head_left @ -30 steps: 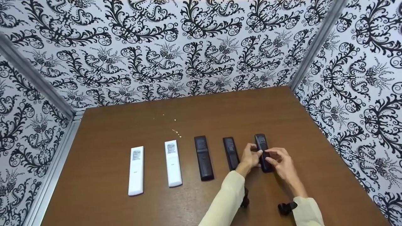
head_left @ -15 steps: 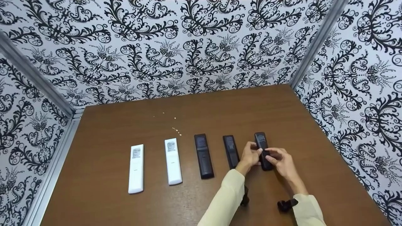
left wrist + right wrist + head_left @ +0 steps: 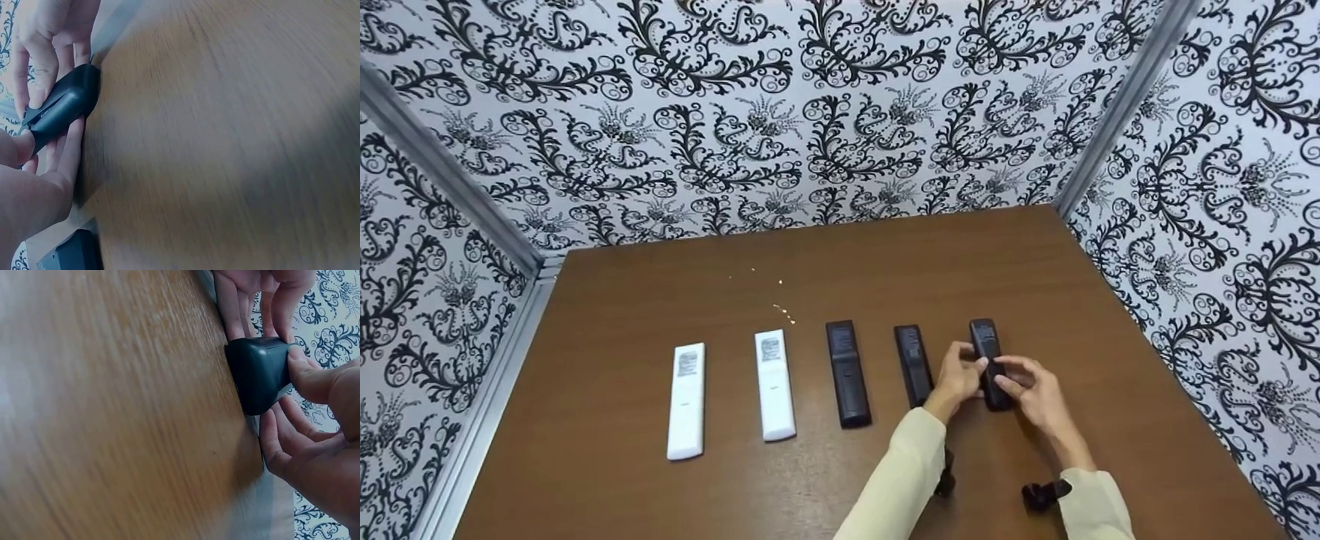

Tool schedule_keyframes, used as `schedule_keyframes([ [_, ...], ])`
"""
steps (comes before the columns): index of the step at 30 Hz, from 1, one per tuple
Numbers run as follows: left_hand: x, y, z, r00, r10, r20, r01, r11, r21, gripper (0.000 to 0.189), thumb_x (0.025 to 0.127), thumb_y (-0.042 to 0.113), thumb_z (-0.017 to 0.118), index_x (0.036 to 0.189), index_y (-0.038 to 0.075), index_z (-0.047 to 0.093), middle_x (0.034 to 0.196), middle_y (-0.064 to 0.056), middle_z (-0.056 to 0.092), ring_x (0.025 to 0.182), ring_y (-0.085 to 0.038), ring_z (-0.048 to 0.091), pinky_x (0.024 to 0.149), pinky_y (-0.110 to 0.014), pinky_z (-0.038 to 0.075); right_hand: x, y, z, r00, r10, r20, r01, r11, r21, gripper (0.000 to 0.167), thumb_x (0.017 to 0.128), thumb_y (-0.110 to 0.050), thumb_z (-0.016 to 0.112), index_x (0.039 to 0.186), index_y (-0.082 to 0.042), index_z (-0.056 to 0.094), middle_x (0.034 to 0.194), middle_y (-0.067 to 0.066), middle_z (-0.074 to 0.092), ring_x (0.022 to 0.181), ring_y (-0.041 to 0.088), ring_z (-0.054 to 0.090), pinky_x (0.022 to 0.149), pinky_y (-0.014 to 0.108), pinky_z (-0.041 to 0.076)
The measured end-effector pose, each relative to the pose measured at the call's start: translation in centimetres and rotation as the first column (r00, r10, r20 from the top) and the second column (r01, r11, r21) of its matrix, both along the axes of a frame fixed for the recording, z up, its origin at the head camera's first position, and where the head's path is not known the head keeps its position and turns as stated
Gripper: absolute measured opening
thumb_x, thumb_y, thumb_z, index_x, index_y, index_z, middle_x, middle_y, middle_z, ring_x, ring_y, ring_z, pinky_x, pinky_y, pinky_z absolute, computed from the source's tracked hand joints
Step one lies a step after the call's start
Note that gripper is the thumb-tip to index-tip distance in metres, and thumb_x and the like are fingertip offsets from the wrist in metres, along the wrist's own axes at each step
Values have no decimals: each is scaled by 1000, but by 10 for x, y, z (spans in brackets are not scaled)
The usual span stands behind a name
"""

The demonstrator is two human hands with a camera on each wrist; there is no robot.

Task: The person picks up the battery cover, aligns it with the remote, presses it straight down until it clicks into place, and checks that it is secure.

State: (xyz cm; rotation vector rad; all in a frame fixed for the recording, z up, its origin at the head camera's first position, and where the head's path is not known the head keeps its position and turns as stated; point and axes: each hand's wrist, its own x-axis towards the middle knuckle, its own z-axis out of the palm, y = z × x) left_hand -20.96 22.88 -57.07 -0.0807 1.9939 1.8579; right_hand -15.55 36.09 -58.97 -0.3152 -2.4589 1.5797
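A black remote control (image 3: 984, 339) lies back side up at the right end of a row. My left hand (image 3: 958, 377) grips it from the left, thumb on its upper face and fingers along the side and under it. From the right, my right hand (image 3: 1041, 394) has thumb and fingertips on the lower half, where the battery cover (image 3: 50, 108) sits. A dark slit runs along the cover's side in the left wrist view, so it looks slightly raised. The right wrist view shows the rounded end of the remote (image 3: 256, 377) between both hands. Any batteries are hidden.
Left of the hands lie a second black remote (image 3: 911, 360), partly behind the left wrist, a third black remote (image 3: 848, 375) and two white remotes (image 3: 775, 386), (image 3: 686, 405), all label side up. Small crumbs (image 3: 784, 311) dot the brown table (image 3: 660, 292). Patterned walls (image 3: 840, 135) enclose it.
Both hands keep nearly the same hold on the black remote. The whole head view shifts slightly; the other remotes stay in place.
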Motion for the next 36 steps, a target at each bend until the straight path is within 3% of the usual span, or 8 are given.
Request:
schedule_keyframes([
  [7, 0, 3, -1, 1000, 7, -12, -7, 1000, 15, 18, 96, 7, 64, 113, 11, 58, 93, -9, 66, 78, -22, 66, 59, -38, 60, 1, 3, -1, 1000, -3, -8, 3, 999, -48, 45, 89, 3, 70, 133, 4, 59, 128, 31, 63, 92, -6, 65, 81, 9, 51],
  [11, 2, 5, -2, 1000, 9, -7, -9, 1000, 16, 17, 96, 6, 64, 112, 11, 58, 91, -9, 65, 77, -21, 65, 58, -40, 60, 4, 6, 0, 998, -11, 58, 15, 998, -64, 53, 91, -1, 70, 141, 5, 52, 130, 35, 61, 90, -10, 64, 80, 8, 51],
  [16, 2, 5, -3, 1000, 28, 1, -28, 1000, 11, 17, 96, 6, 64, 111, 11, 59, 89, -8, 64, 74, -21, 64, 57, -39, 60, 4, 6, 2, 991, -14, 131, 26, 995, -94, 52, 92, -7, 71, 140, 4, 53, 133, 33, 60, 90, -13, 62, 82, 9, 51],
  [36, 2, 2, -1, 999, 38, -25, -37, 999, 21, 19, 95, 5, 65, 113, 10, 59, 88, -9, 65, 71, -20, 64, 55, -36, 59, 2, 3, 5, 984, -6, 180, 27, 993, -112, 55, 94, -16, 71, 142, 3, 52, 136, 31, 59, 90, -14, 62, 81, 9, 51],
])
